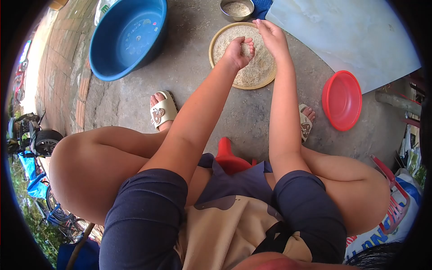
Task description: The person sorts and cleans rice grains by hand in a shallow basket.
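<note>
A round woven tray (255, 86) lies on the concrete floor, spread with pale grain that looks like rice (254, 72). Over the tray my left hand (240, 51) is turned palm up, its fingers curled around a small heap of the rice. Just to the right, my right hand (272, 39) is raised above the tray's edge with its fingers stretched out, apart from the left hand. Nothing shows in the right hand, though part of its palm is hidden. A metal bowl (237, 10) holding similar grain stands just behind the tray.
A large blue basin (128, 38) stands at the left, tilted in view. On the right are a red basin (342, 100) and a pale, marbled slab (346, 40). My sandalled feet flank the tray, and a red plastic stool (231, 162) is beneath me.
</note>
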A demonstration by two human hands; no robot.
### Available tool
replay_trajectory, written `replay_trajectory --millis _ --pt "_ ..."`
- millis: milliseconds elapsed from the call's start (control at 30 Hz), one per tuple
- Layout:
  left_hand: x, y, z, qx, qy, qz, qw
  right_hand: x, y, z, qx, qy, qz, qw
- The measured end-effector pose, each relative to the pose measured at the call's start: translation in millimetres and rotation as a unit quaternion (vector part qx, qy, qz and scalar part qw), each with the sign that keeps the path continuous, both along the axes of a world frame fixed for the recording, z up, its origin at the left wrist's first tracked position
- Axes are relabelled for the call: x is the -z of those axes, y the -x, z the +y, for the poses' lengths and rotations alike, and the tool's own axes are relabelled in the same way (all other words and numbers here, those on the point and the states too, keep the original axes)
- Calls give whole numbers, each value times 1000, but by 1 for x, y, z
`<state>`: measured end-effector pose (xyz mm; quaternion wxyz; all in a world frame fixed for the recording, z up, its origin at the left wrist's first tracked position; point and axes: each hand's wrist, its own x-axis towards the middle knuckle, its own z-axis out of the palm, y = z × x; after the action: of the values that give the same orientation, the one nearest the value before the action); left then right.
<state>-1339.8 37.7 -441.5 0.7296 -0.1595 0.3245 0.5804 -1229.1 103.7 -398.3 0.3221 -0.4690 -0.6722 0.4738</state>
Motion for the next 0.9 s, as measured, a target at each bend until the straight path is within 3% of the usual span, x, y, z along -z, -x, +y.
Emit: replay_trajectory --millis 33,100,233,300,667,800,900 --pt "4 1 -1 13 20 6 1000 10 -2 -3 1 1 1 1000" --pt "10 1 -4 36 25 8 999 32 -6 -10 128 -24 -82 988" --pt "28 2 -9 93 60 21 994 88 -14 -36 164 19 -171 971" --pt "37 2 -9 107 78 25 991 111 -20 -53 133 -149 -256 946" --pt "50 3 22 105 123 -50 986 120 0 -76 191 -191 -297 916" --pt "-1 13 69 96 28 -47 994 120 0 -75 196 -201 -296 913" --pt "-56 33 109 102 -110 -131 980 123 -1 -73 196 -198 -283 918"
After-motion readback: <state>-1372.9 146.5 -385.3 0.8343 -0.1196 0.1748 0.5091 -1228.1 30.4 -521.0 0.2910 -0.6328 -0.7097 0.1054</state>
